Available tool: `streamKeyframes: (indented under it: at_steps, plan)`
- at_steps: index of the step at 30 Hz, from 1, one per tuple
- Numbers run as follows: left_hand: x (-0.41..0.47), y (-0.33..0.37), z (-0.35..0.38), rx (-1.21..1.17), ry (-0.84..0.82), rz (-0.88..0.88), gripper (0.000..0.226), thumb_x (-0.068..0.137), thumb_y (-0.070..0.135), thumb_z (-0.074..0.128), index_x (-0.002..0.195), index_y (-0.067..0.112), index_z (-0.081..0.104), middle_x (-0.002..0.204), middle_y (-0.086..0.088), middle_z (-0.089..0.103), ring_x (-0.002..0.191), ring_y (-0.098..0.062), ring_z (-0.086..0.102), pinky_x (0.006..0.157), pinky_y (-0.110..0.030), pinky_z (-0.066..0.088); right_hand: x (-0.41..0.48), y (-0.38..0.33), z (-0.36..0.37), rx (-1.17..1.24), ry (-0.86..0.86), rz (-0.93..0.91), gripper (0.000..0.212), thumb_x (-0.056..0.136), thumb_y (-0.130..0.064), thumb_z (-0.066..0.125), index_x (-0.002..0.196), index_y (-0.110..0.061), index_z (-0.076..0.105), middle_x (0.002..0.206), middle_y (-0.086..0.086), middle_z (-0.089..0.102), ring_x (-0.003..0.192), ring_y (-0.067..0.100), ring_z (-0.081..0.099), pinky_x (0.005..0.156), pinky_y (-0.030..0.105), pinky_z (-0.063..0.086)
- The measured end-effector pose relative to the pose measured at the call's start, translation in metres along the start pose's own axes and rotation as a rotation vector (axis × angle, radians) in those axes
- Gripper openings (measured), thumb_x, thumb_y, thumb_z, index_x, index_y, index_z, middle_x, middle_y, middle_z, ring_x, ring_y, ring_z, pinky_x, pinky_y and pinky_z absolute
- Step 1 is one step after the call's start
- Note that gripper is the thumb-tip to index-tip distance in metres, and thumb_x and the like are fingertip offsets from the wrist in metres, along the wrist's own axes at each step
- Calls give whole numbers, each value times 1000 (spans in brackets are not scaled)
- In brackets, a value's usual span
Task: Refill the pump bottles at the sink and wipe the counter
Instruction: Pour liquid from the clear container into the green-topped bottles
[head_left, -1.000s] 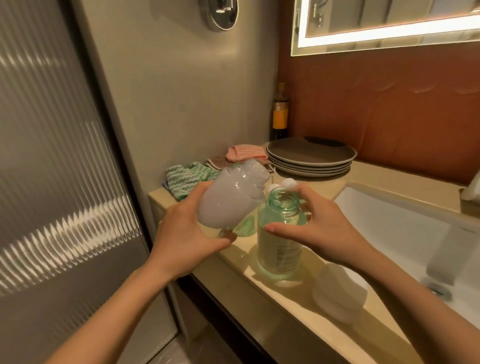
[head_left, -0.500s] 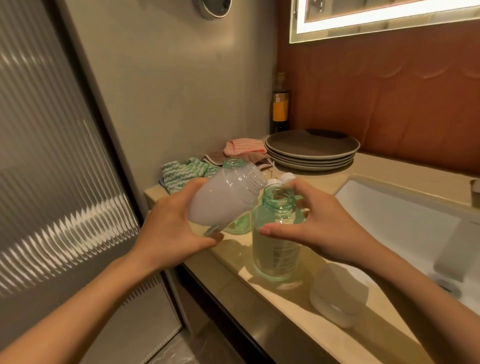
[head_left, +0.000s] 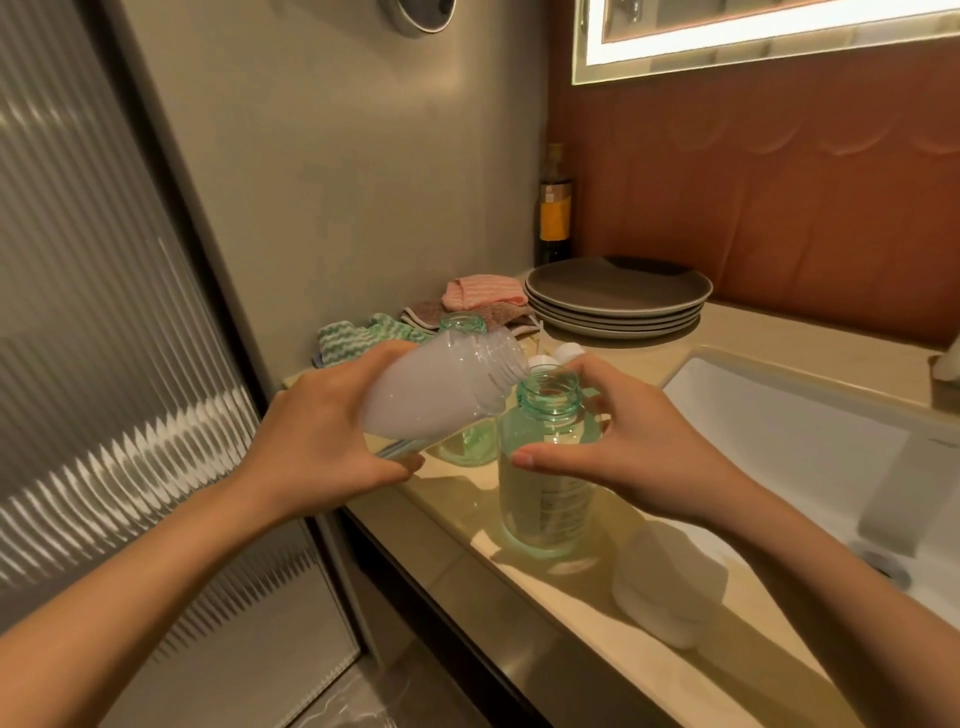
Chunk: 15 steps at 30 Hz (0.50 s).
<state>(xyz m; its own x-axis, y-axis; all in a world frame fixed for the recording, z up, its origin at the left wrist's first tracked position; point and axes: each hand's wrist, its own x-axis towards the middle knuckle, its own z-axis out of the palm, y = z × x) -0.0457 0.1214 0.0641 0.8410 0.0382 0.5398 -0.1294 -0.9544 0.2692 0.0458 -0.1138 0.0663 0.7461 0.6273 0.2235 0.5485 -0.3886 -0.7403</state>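
Left hand (head_left: 332, 447) grips the tilted refill bottle (head_left: 436, 389), mouth over the green pump bottle (head_left: 545, 467) — right hand (head_left: 618, 452) clasps it, steadying the pour.

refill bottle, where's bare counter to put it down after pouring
The refill bottle should fit on the bare counter along the front edge, before the open green bottle and left of the white object. Another free strip runs behind the sink, right of the stacked plates. The back left corner is crowded: cloths, second green bottle, pump tops.
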Motion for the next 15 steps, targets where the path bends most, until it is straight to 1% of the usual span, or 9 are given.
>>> streamKeyframes:
  at_steps: [3, 8, 12, 15]
  plan:
    - [1, 0, -2, 9, -15, 8, 78, 48, 57, 62, 122, 44, 39, 97, 12, 63, 83, -17, 63, 68, -37, 52, 0, 0, 0, 6, -2, 1, 91, 43, -73, 63, 121, -27, 51, 123, -7, 57, 110, 13, 53, 91, 38, 50]
    - [6, -1, -6, 54, -37, 29, 78, 49, 55, 62, 122, 46, 38, 99, 18, 59, 85, -18, 62, 67, -39, 52, 0, 0, 1, 6, -2, 3, 95, 41, -74, 63, 122, -27, 50, 125, -7, 57, 111, 14, 53, 92, 39, 50]
    - [8, 1, -11, 125, -53, 41, 79, 50, 46, 69, 121, 48, 35, 95, 23, 53, 82, -17, 59, 64, -36, 50, 0, 0, 1, 12, -1, 1, 93, 41, -74, 63, 120, -27, 51, 122, -7, 58, 110, 13, 54, 91, 40, 51]
    - [10, 4, -17, 156, -64, 44, 77, 51, 44, 69, 120, 49, 35, 91, 24, 51, 79, -15, 56, 62, -33, 47, 0, -1, 0, 11, 4, -4, 91, 41, -73, 63, 118, -27, 51, 121, -7, 58, 109, 13, 54, 90, 39, 51]
